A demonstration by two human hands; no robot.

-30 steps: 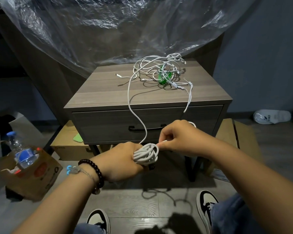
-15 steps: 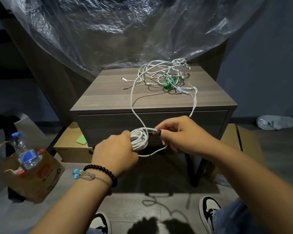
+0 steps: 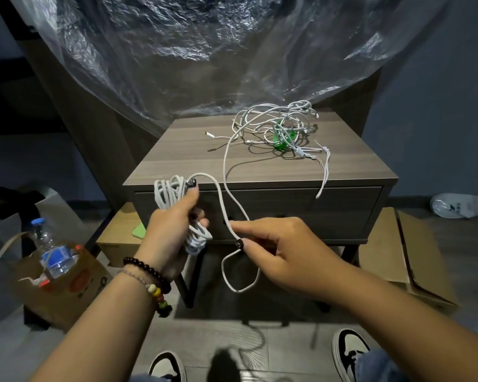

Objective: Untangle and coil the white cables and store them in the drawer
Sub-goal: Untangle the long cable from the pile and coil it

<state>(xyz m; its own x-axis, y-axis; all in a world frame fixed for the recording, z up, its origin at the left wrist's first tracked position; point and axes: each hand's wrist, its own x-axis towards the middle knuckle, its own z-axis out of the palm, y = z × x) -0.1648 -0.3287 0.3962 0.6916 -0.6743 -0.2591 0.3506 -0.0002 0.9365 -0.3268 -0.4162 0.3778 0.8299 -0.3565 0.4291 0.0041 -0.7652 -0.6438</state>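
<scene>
- The left hand [image 3: 174,227] grips a coiled bundle of white cable [image 3: 169,191], fingers curled round it, in front of the nightstand's [image 3: 177,158] left corner.
- The right hand [image 3: 282,252] pinches the loose strand [image 3: 226,216] between thumb and forefinger; a loop hangs below it.
- That strand runs up to the tangled white cables [image 3: 276,128] on the nightstand top, which partly hide a green object [image 3: 283,139], perhaps a reel.
- The drawer [image 3: 329,210] is closed; the hands cover its handle.
- A water bottle [image 3: 50,255] stands in a cardboard box [image 3: 66,293] on the left.
</scene>
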